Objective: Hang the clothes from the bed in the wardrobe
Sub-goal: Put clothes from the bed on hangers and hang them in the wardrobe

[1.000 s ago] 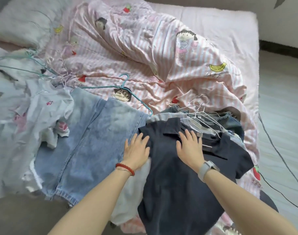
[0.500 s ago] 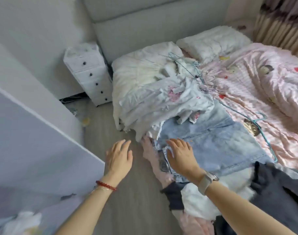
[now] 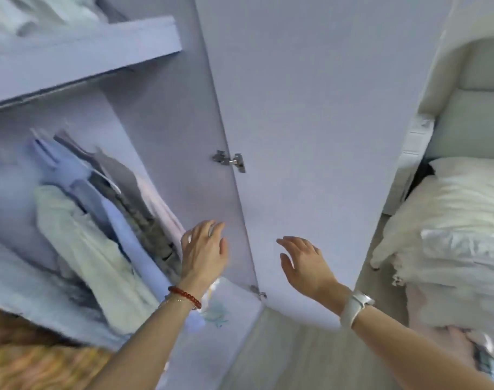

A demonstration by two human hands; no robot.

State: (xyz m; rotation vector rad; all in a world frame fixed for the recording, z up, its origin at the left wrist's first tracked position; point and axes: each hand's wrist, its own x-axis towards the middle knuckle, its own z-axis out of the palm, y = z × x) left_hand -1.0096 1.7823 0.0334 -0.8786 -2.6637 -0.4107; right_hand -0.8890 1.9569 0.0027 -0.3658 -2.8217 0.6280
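Observation:
The lilac wardrobe (image 3: 161, 114) stands open on the left, with several garments (image 3: 99, 220) hanging inside in white, pale blue, grey and pink. Its open door (image 3: 324, 122) fills the middle of the view. My left hand (image 3: 205, 250), with a red bead bracelet at the wrist, is raised with fingers spread beside the hanging clothes and holds nothing. My right hand (image 3: 306, 266), with a white watch at the wrist, is raised in front of the door, fingers relaxed and empty. The bed (image 3: 451, 235) with white bedding lies at the right edge.
A shelf (image 3: 79, 54) with folded pale fabric crosses the wardrobe's top. A white drawer unit (image 3: 414, 153) stands between door and bed. Light wood floor (image 3: 296, 356) runs below the door. Something orange and blurred fills the bottom left corner.
The view has swung left from the bed and its clothes to the open wardrobe. Both hands have left the garments on the bed and are now raised, empty, toward the wardrobe.

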